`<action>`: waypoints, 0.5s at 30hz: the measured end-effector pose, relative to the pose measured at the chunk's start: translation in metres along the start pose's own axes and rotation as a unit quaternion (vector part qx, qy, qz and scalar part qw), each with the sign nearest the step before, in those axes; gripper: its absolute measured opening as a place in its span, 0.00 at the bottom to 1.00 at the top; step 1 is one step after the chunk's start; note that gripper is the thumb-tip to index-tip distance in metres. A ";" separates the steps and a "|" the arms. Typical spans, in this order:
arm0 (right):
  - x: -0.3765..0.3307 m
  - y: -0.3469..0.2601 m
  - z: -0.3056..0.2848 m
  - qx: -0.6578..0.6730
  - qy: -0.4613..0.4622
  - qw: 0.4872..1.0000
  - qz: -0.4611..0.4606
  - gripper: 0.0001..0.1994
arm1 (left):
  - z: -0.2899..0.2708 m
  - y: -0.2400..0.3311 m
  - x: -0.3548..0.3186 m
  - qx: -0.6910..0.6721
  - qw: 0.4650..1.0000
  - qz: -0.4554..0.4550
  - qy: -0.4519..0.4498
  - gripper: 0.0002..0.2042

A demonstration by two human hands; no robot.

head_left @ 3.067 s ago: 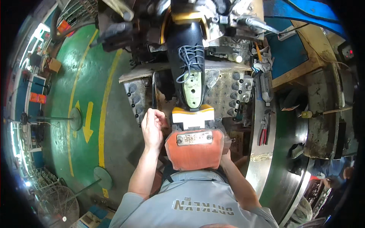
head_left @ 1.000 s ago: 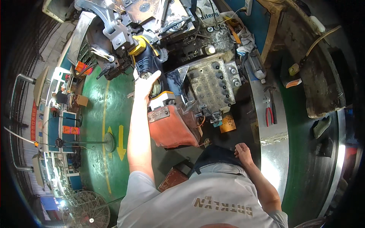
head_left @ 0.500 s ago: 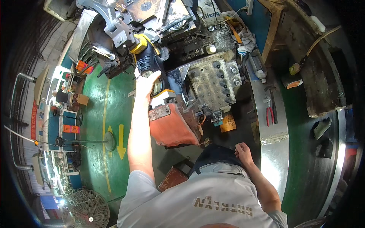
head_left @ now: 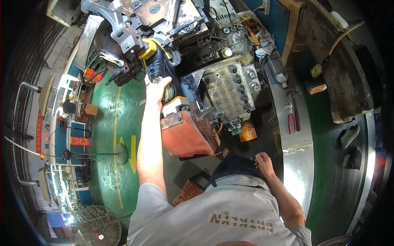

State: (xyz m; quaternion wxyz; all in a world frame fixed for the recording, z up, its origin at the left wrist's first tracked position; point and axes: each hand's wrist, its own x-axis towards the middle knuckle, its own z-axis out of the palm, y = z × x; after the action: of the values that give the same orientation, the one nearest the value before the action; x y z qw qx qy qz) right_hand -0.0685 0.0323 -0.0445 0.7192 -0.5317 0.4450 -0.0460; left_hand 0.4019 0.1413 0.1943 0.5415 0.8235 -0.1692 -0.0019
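Observation:
A dark lace-up shoe [head_left: 156, 65] sits in the machine [head_left: 154, 16], its toe end under a yellow-padded clamp [head_left: 149, 49]. My left hand [head_left: 155, 91] reaches forward and is closed round the heel end of the shoe, thumb along the opening. A pale round part [head_left: 168, 93] shows just beside the thumb; the palm and most fingers hide what lies beneath. My right hand [head_left: 263, 162] hangs by my right thigh with its fingers curled in, and I see nothing in it.
An orange-red machine cover [head_left: 184, 135] stands below the shoe, and a bolted metal plate [head_left: 227, 92] to its right. Red-handled pliers [head_left: 292, 121] and a hammer [head_left: 296, 110] lie on the metal bench [head_left: 297, 164]. A conveyor trough with shoes [head_left: 350, 136] runs at far right.
The whole view has shifted very slightly. My left hand stays on the shoe, and my right hand keeps its place by the thigh.

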 end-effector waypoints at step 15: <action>-0.005 -0.012 -0.007 0.029 -0.017 0.999 -0.005 0.10 | 0.013 0.042 -0.158 -0.545 0.817 -0.105 -0.156 0.36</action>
State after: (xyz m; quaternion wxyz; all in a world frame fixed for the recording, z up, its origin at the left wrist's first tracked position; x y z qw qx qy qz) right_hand -0.0715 0.0253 -0.0322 0.7418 -0.5134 0.4281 -0.0537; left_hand 0.2387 0.1595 0.1982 0.8647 0.3946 -0.1352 -0.2796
